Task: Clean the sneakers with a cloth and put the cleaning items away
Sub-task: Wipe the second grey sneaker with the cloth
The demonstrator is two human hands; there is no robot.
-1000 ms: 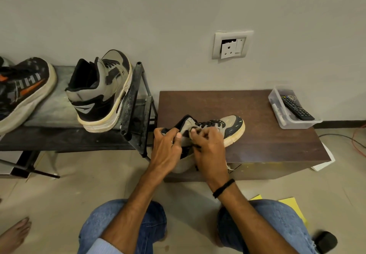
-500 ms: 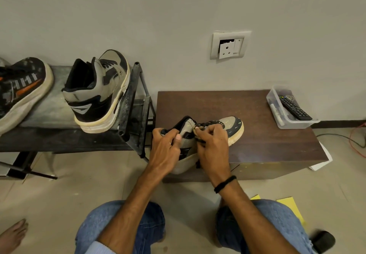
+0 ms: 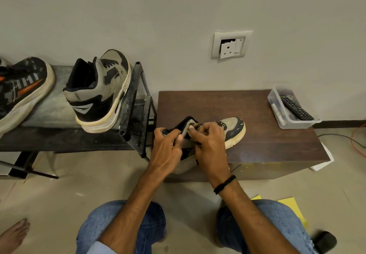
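A beige and black sneaker (image 3: 233,129) lies on the front left part of the brown table (image 3: 257,111), toe pointing right, heel hanging over the table's front edge. My left hand (image 3: 166,151) grips its black collar at the heel. My right hand (image 3: 210,147) is curled over the tongue and laces, pinching them, and hides the middle of the shoe. I see no cloth. The matching sneaker (image 3: 99,93) stands on the metal rack (image 3: 130,103) to the left.
A black and orange shoe (image 3: 21,87) sits at the rack's left end. A clear plastic box (image 3: 277,99) holding a remote (image 3: 296,108) stands at the table's back right. Yellow papers (image 3: 291,206) and a black object (image 3: 324,242) lie on the floor. Another person's bare foot (image 3: 13,236) is at the bottom left.
My right hand has shifted a little forward over the tongue and laces. The sneaker and my left hand have stayed nearly where they were.
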